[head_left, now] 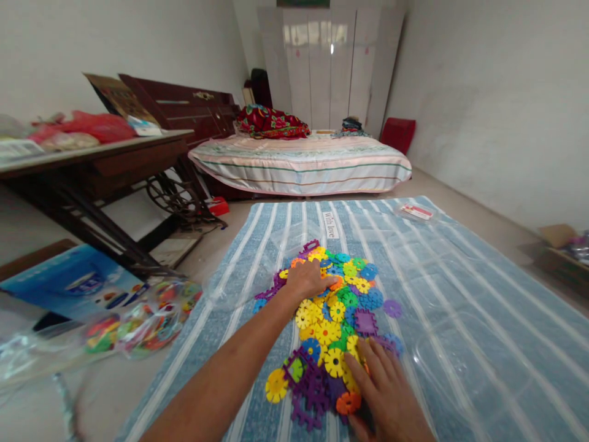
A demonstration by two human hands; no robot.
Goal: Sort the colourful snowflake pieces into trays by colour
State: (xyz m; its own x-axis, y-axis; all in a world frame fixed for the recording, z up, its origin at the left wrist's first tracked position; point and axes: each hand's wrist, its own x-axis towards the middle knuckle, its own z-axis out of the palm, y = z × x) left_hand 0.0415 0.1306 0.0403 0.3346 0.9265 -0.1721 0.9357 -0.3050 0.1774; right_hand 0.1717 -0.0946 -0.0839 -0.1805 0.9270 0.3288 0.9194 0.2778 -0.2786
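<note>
A heap of colourful plastic snap-together discs (327,331) lies on the striped cloth, mostly yellow, with blue, green and orange among them. Purple square notched pieces (366,322) are mixed in, with more near the heap's front edge. My left hand (307,279) reaches over the far side of the heap. Its thumb points right, apart from the other fingers, which are partly hidden. At the near right side, my right hand (383,379) lies spread over yellow discs, close to an orange disc (348,403). Nothing is visibly gripped in either hand.
Clear plastic packaging (442,344) lies on the blue striped cloth (497,344), right of the heap. A small red-and-white packet (416,212) sits at the far right corner. Bagged colourful items (151,319) and a blue box (78,282) stand left. Beyond is a bed (299,169).
</note>
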